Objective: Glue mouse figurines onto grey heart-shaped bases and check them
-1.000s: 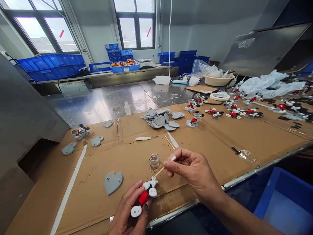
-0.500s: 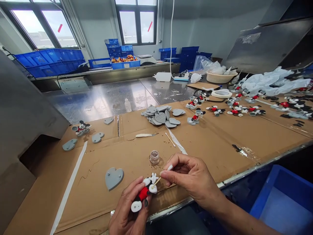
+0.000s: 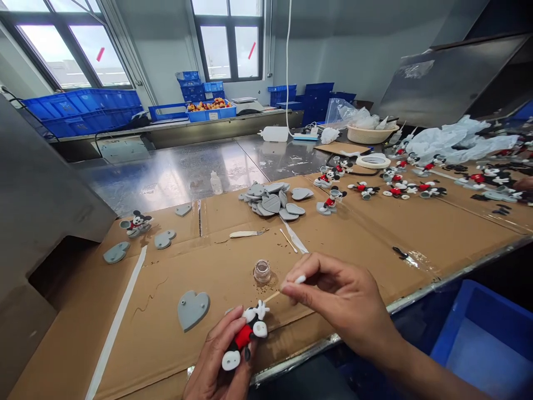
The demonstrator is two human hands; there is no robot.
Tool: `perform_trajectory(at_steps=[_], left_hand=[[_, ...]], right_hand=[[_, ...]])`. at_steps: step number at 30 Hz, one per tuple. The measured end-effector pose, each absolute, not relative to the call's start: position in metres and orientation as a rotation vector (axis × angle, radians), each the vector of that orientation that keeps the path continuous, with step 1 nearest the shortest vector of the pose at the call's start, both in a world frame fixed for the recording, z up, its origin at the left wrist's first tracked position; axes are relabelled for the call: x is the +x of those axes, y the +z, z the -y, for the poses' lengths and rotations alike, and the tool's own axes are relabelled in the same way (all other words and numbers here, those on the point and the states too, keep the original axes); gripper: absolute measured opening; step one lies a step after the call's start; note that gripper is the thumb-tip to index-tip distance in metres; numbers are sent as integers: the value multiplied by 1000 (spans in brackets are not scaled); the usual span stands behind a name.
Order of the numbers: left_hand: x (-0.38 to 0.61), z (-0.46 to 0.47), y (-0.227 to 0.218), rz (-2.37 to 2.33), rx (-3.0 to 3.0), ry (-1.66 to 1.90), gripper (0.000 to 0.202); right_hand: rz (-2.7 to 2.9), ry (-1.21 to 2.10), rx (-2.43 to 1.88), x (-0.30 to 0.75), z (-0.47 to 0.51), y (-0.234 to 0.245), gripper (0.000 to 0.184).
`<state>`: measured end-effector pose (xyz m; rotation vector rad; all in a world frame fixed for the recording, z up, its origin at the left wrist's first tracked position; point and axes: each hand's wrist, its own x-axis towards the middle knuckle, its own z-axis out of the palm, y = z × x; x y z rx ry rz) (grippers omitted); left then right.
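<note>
Daylight comes through the tall windows [image 3: 54, 50] behind a steel surface [image 3: 166, 178] laid with cardboard sheets [image 3: 358, 244], and blue crates [image 3: 79, 105] stand along the far left wall. Toward the left edge of the cardboard lies a grey heart-shaped backing [image 3: 194, 310], and a loose heap of similar hearts [image 3: 270, 200] sits nearer the far edge. Just right of that backing, by the near edge, my left hand [image 3: 216, 355] is closed around a Mickey Mouse figure [image 3: 245, 333], its fingers wrapped about the red shorts. A small glass jar [image 3: 262, 272] stands just beyond the figure. My right hand [image 3: 341, 294] pinches a thin wooden stick [image 3: 277, 294] with a white tip [image 3: 300, 279]; its other end is just beside the figure's raised white glove, and I can't tell whether they touch. Farther right, more figures [image 3: 366, 190] lie in a loose row, and a blue crate [image 3: 483, 344] sits below the surface's near edge.
</note>
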<state>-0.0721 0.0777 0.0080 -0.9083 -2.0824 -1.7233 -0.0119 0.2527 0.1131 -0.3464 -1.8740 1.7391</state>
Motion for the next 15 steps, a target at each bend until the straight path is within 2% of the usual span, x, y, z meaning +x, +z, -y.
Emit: perform_trajectory(at_steps=[6, 15], left_hand=[[-75, -79, 8, 2090, -925, -1666, 21], [-75, -81, 9, 2073, -864, -1699, 17]], right_hand=[[1753, 1769, -490, -40, -275, 97, 31], [1848, 1671, -538, -47, -282, 81, 32]])
